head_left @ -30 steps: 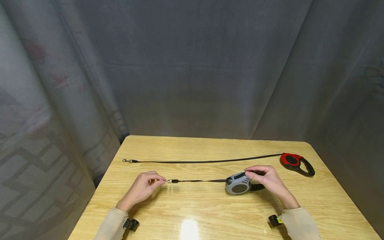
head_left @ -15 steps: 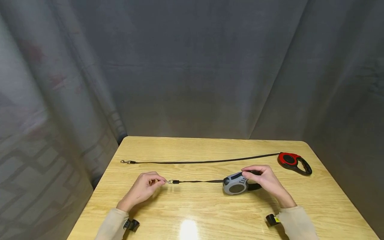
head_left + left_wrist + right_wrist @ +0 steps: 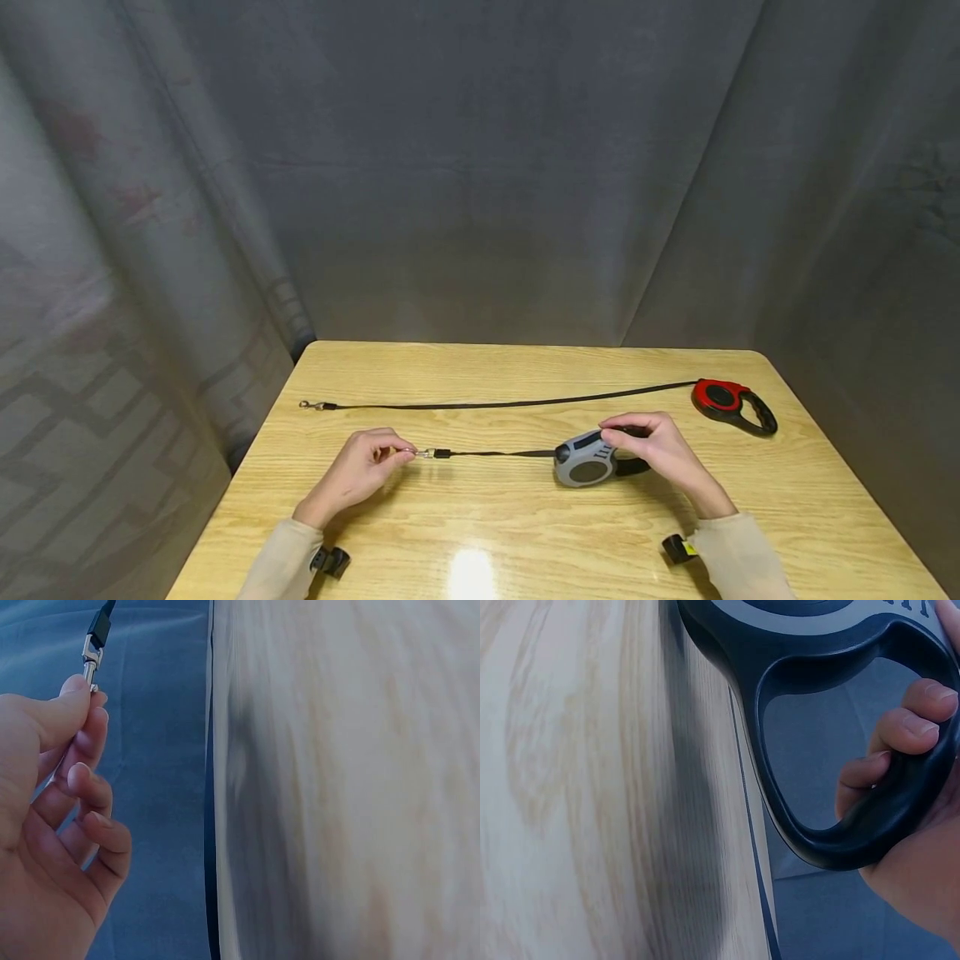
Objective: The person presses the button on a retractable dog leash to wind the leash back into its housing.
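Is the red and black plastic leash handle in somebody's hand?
No, the red handle lies on the light wooden table, apart from the left hand and right hand.

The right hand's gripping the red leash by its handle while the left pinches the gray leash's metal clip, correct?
No: in the head view, the right hand grips the gray leash by its handle, not the red leash. The left hand does pinch the metal clip.

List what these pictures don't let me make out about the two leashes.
- Head view: the tip of the near clip, covered by the left hand.
- Head view: any lettering on the red case, too small.
- Left wrist view: most of the strap, cut off by the top edge.
- Right wrist view: the gray case's top, cut off likewise.
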{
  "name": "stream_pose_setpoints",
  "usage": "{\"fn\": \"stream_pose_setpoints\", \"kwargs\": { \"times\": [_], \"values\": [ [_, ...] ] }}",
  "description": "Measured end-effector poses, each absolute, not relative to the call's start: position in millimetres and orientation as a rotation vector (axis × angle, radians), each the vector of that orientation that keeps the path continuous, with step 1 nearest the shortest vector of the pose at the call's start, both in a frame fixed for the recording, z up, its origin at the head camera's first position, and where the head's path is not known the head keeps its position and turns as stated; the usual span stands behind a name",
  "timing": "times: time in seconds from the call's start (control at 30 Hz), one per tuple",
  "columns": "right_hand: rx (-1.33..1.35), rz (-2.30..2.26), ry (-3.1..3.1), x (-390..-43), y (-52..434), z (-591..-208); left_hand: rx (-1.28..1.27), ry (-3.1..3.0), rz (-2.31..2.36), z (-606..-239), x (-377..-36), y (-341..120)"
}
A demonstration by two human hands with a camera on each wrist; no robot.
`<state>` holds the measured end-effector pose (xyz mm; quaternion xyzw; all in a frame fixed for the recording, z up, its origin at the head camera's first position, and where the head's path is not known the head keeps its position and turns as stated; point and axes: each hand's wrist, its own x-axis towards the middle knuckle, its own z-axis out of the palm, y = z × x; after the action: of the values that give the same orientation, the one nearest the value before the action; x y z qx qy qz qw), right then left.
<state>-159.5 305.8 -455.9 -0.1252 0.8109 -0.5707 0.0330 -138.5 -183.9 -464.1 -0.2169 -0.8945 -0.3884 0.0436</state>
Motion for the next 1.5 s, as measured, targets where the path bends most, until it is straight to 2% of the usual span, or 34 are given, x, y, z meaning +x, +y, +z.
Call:
{"fn": "stream_pose_setpoints", "kwargs": {
  "times": [0.83, 1.5],
  "values": [
    [-0.388, -1.749, 2.498, -159.5, 306.5, -456.8, -0.711, -2.502, -1.337, -462.7, -135.6, -185.1],
    [-0.405, -1.747, 2.498, -159.3, 303.8, -456.6, -0.758, -2.547, -1.26, -463.6, -135.0, -185.3]
  ]
}}
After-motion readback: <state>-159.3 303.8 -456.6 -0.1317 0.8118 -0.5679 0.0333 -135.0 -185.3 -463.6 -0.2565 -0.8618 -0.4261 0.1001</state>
